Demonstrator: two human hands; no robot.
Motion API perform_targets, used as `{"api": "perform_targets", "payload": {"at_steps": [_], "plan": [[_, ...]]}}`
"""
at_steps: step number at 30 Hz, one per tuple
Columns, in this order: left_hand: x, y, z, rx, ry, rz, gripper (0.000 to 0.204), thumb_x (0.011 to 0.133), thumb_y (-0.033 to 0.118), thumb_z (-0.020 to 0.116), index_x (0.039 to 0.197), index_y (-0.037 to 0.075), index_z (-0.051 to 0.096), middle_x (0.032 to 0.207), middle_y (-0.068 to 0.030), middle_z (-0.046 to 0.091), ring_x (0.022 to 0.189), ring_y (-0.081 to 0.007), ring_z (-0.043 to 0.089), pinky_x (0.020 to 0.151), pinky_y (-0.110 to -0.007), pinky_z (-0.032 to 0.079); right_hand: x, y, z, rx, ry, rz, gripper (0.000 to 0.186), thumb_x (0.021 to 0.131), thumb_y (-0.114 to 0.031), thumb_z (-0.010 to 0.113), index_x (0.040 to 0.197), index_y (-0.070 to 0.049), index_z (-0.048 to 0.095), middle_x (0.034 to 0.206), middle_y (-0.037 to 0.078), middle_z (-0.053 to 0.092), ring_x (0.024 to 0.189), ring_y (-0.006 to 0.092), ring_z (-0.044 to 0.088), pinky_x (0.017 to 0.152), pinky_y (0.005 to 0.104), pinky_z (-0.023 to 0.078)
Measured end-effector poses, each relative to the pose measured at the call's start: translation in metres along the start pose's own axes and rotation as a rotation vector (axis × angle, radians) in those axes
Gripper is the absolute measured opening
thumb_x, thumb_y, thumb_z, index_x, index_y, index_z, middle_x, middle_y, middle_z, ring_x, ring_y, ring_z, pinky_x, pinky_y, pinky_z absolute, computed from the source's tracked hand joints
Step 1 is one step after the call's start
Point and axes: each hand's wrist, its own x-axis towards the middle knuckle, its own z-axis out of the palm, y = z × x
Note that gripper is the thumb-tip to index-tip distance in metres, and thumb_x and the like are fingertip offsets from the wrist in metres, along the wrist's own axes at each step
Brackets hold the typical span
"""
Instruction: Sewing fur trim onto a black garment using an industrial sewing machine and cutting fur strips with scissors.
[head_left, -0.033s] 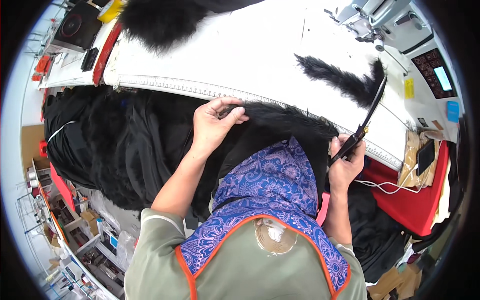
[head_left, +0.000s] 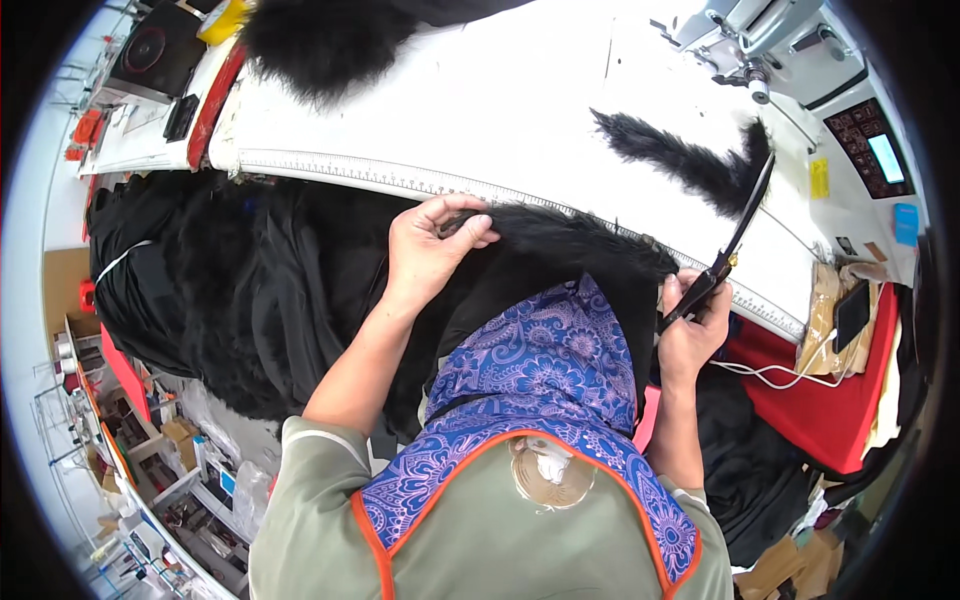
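Along the table's near edge lies a strip of black fur, stretched between my two hands. My left hand pinches its left end between thumb and fingers. Closed round the handles of black scissors, my right hand is at the strip's right end; its fingertips touch the fur there. The scissor blades point up and away, over the table, and look closed. Beside the strip runs a white measuring scale fixed along the edge. Another piece of black fur, bent at its right end, lies beyond the scissors.
A sewing machine head with a control panel stands at the far right. Black fur lies at the far left of the white table. Dark fabric hangs at my left. A phone rests at right.
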Motion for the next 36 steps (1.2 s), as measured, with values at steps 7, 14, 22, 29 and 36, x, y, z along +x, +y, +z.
{"api": "perform_targets", "payload": {"at_steps": [7,14,22,29,36], "plan": [[-0.007,-0.006,-0.003,-0.078,-0.069,-0.02,0.009,0.082,-0.006,0.06,0.091,-0.005,0.061,0.086,-0.0081,0.065,0.079,-0.0133,0.066,0.072,-0.025,0.056,0.0,0.002,-0.004,-0.02,-0.036,-0.064,0.017,0.082,0.003,0.065,0.09,-0.004,0.051,0.08,0.001,0.055,0.066,0.0048,0.05,0.059,0.0179,0.042],[-0.01,-0.005,-0.011,0.001,-0.103,-0.066,0.005,0.081,-0.005,0.06,0.086,-0.004,0.06,0.08,-0.0072,0.065,0.074,-0.0129,0.066,0.07,-0.024,0.056,-0.003,-0.004,-0.003,-0.021,-0.075,-0.032,0.018,0.081,0.001,0.067,0.089,-0.004,0.052,0.082,0.0,0.056,0.071,0.006,0.051,0.068,0.02,0.043],[-0.005,0.018,-0.048,0.089,-0.045,0.012,0.005,0.08,-0.003,0.062,0.085,-0.003,0.061,0.076,-0.0078,0.065,0.067,-0.0132,0.066,0.062,-0.025,0.053,-0.003,0.005,-0.007,0.208,-0.113,0.137,0.017,0.081,0.003,0.066,0.089,-0.004,0.053,0.079,-0.001,0.055,0.068,0.0058,0.051,0.062,0.019,0.042],[0.055,0.153,-0.232,0.664,0.789,0.583,0.012,0.078,0.006,0.065,0.086,-0.002,0.066,0.074,-0.0047,0.066,0.067,-0.0098,0.062,0.064,-0.022,0.049,0.003,-0.009,-0.015,0.141,-0.104,0.135,0.016,0.082,0.004,0.064,0.092,-0.002,0.052,0.087,0.002,0.056,0.081,0.0091,0.051,0.077,0.0225,0.042],[0.133,0.115,-0.345,1.498,0.84,0.3,0.026,0.076,0.015,0.059,0.099,0.005,0.065,0.094,-0.0196,0.066,0.089,-0.0355,0.062,0.08,-0.042,0.05,0.003,-0.006,-0.012,0.136,-0.083,0.117,0.015,0.082,0.003,0.064,0.091,-0.003,0.052,0.085,0.001,0.054,0.08,0.0088,0.05,0.077,0.0223,0.041]]}}
